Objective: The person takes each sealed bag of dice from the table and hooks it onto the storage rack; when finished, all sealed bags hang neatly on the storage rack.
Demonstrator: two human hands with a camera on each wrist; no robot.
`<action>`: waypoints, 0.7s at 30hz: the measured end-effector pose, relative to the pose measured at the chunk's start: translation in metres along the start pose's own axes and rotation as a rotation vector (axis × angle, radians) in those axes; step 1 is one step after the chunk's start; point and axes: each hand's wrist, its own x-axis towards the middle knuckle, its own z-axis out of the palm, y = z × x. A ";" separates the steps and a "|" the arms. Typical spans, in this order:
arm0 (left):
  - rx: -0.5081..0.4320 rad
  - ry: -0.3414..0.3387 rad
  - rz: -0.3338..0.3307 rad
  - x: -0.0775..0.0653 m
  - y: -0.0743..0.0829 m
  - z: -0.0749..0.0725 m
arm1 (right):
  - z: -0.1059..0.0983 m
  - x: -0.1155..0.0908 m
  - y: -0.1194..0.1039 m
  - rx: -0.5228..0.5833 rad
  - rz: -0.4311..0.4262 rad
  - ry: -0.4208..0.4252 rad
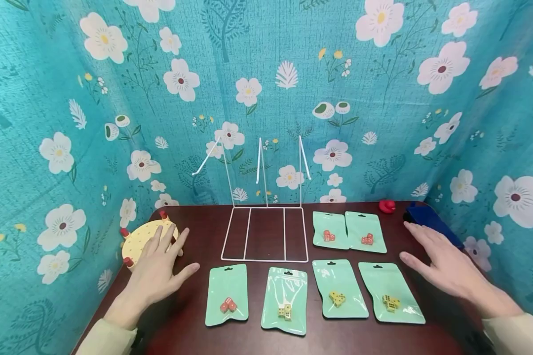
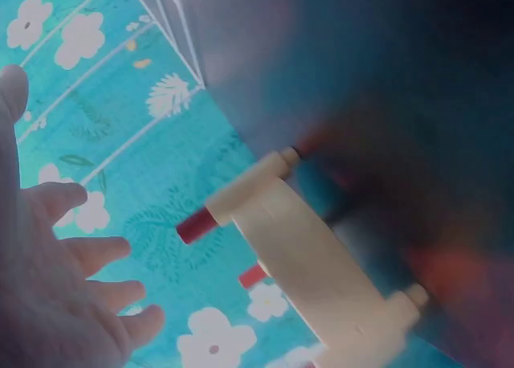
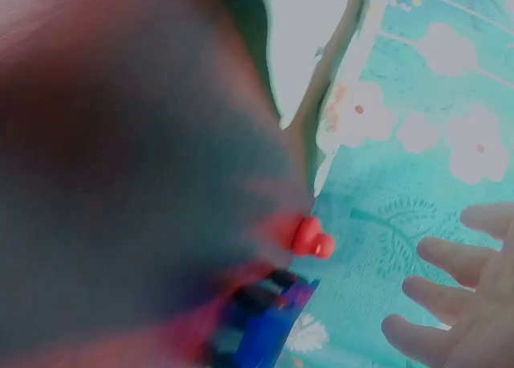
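Observation:
My left hand (image 1: 157, 267) has its fingers spread and holds nothing. It overlaps a pale yellow object with red-tipped pegs (image 1: 135, 240) in the head view, while the left wrist view shows the fingers apart from this pegged object (image 2: 309, 255). On the right, my other hand (image 1: 448, 268) is spread too, holding nothing, just in front of a blue object with black parts (image 1: 437, 224). Between the hands lie several mint-green pouches with hang holes. Three show red dice, such as the front left pouch (image 1: 217, 286); three show yellow dice, such as the front right pouch (image 1: 375, 281).
A white wire rack (image 1: 262, 260) stands at the back middle of the dark table (image 1: 195, 340), with three prongs angled up and forward. A red rubber duck (image 1: 387, 206) sits at the back right. Floral curtains (image 1: 266, 64) enclose the back and sides.

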 end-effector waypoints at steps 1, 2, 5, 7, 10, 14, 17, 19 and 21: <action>-0.006 0.017 0.012 0.003 0.001 0.000 | -0.001 0.004 -0.002 0.023 0.019 -0.005; -0.011 0.036 0.025 0.006 0.003 0.000 | -0.002 0.008 -0.003 0.044 0.036 -0.007; -0.033 0.096 0.076 0.017 0.010 0.001 | -0.003 0.022 -0.008 0.091 0.096 -0.019; -0.055 0.130 0.112 0.025 0.015 0.002 | 0.000 0.033 -0.009 0.123 0.136 -0.036; -0.106 0.130 0.145 0.040 0.022 0.007 | 0.009 0.052 -0.009 0.183 0.195 -0.083; -0.212 0.057 0.123 0.058 0.030 0.020 | 0.023 0.075 -0.006 0.264 0.246 -0.139; -0.315 -0.024 0.042 0.068 0.033 0.034 | 0.034 0.087 -0.001 0.306 0.280 -0.167; -0.384 -0.077 -0.028 0.074 0.035 0.043 | 0.041 0.093 0.003 0.316 0.305 -0.181; -0.445 -0.124 -0.098 0.079 0.037 0.052 | 0.047 0.097 0.008 0.321 0.342 -0.193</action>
